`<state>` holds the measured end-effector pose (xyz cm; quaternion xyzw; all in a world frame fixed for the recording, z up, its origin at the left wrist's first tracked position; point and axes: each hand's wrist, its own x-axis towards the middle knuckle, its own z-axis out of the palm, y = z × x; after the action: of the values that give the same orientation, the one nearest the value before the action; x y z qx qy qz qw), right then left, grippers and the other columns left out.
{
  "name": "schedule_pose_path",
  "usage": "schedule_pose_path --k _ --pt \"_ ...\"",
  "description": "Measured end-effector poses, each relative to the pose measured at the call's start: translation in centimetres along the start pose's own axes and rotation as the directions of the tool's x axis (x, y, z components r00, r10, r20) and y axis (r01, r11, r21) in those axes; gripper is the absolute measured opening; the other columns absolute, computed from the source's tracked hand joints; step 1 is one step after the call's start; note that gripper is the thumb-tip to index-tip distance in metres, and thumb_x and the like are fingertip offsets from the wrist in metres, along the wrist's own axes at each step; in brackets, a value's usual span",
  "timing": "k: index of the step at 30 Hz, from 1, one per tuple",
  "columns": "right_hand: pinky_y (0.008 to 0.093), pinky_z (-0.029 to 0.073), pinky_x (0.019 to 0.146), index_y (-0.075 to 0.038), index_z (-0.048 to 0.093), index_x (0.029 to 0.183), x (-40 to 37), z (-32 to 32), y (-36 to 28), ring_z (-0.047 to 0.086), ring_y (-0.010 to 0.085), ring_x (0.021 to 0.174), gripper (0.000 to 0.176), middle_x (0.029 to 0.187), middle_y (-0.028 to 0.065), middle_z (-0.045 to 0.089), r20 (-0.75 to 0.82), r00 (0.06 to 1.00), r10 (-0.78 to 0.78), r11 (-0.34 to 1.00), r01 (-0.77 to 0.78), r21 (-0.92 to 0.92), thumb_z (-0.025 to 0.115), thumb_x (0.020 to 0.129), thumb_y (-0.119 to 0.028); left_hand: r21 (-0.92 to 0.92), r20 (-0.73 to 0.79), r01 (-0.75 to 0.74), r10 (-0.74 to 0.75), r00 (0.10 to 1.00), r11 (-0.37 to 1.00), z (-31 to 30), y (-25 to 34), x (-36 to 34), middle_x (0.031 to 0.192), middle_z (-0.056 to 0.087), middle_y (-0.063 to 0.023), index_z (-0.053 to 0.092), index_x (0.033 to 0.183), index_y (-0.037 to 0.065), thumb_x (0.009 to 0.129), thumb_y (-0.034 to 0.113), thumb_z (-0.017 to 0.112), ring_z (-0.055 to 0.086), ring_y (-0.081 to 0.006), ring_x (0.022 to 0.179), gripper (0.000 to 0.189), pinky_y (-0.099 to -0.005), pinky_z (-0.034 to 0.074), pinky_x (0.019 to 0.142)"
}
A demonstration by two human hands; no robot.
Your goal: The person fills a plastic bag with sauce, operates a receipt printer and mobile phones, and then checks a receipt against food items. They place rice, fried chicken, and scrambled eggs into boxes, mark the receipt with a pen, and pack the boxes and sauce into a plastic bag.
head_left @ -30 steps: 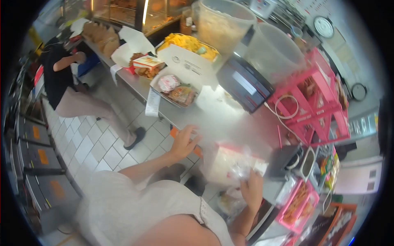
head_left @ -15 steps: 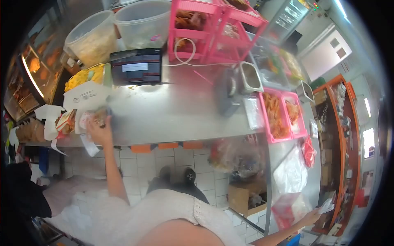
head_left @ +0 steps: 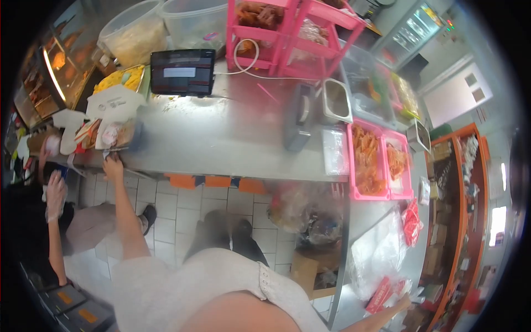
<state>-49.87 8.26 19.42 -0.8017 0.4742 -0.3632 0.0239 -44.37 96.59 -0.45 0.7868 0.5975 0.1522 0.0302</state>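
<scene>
My left hand [head_left: 112, 165] reaches out to the front edge of the steel counter [head_left: 232, 138], just below an open white food box [head_left: 113, 134] holding wrapped items. Its fingers rest at the edge; I cannot tell whether they hold anything. My right hand [head_left: 404, 302] is stretched far down to the right and is mostly hidden. It sits beside a red packet [head_left: 380, 294] and a pile of clear plastic bags [head_left: 381, 249].
A co-worker in a black top stands at the left with a gloved hand [head_left: 55, 191] raised. On the counter are a dark screen [head_left: 182, 72], pink racks [head_left: 287, 33], pink trays of fried food [head_left: 368, 160], metal tubs [head_left: 334, 99] and clear tubs [head_left: 138, 36]. Bags [head_left: 310, 210] hang under the counter.
My left hand has slid from the food box down to the counter's edge. My right hand has dropped lower beside the red packet. The co-worker's arms have come into view.
</scene>
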Motion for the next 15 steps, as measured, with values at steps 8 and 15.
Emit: schedule_pose_path --k 8,15 --pt "0.0357 0.047 0.066 0.002 0.060 0.090 -16.8 6.2 -19.1 0.059 0.0258 0.075 0.021 0.084 0.0152 0.061 0.191 0.826 -0.530 0.751 0.353 0.558 0.053 0.083 -0.017 -0.086 -0.303 -0.344 0.305 0.903 0.935 -0.4 -0.6 -2.1 0.084 0.061 -0.0038 0.062 0.084 0.015 0.074 0.017 0.053 0.056 -0.0216 0.088 0.014 -0.0568 0.027 0.087" --pt "0.0303 0.047 0.072 -0.005 0.058 0.099 -44.2 1.0 -36.1 0.057 0.0201 0.085 0.022 0.101 0.0090 0.057 0.129 0.067 -0.989 0.123 -0.096 0.988 0.060 0.077 -0.007 -0.285 0.036 -0.076 0.090 0.995 0.955 -2.4 -0.6 -2.0 0.109 0.049 -0.0051 0.054 0.108 0.013 0.072 0.025 0.064 0.044 -0.0196 0.109 0.039 -0.0575 0.024 0.092"
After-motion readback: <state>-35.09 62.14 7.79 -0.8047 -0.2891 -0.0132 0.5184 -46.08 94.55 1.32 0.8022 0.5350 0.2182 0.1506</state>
